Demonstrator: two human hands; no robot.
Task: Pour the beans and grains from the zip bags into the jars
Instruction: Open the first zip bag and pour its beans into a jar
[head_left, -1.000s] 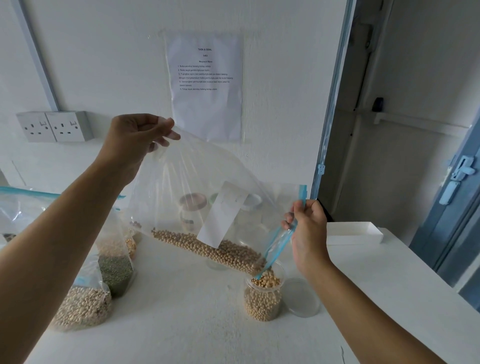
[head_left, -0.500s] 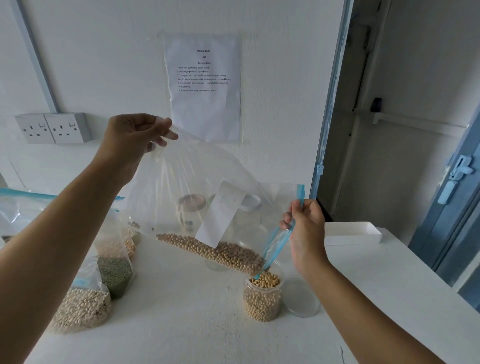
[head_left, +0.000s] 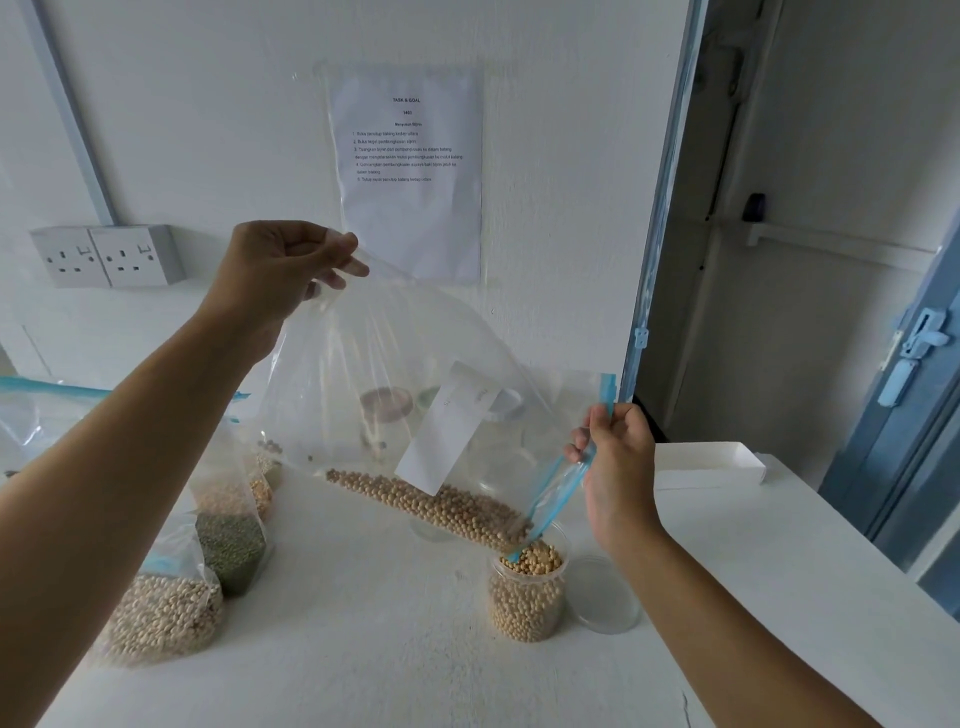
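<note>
A large clear zip bag (head_left: 395, 364) with a blue zip strip hangs tilted over the table. My left hand (head_left: 280, 270) pinches its raised bottom corner. My right hand (head_left: 613, 452) grips the blue zip edge at the low end. Tan soybeans (head_left: 441, 506) lie along the bag's lower fold and spill from its mouth into a clear jar (head_left: 527, 592), which is heaped to the rim. The jar's clear lid (head_left: 605, 592) lies flat just right of it.
Several other zip bags stand at the left: pale beans (head_left: 161, 618), green grains (head_left: 231, 545), orange grains (head_left: 249, 493). More jars (head_left: 384, 421) show blurred behind the bag. A white tray (head_left: 706, 462) sits at the back right. The table edge and a doorway lie right.
The beans have slid further down the bag toward its mouth, and the heap in the jar has risen. Both hands hold nearly the same places.
</note>
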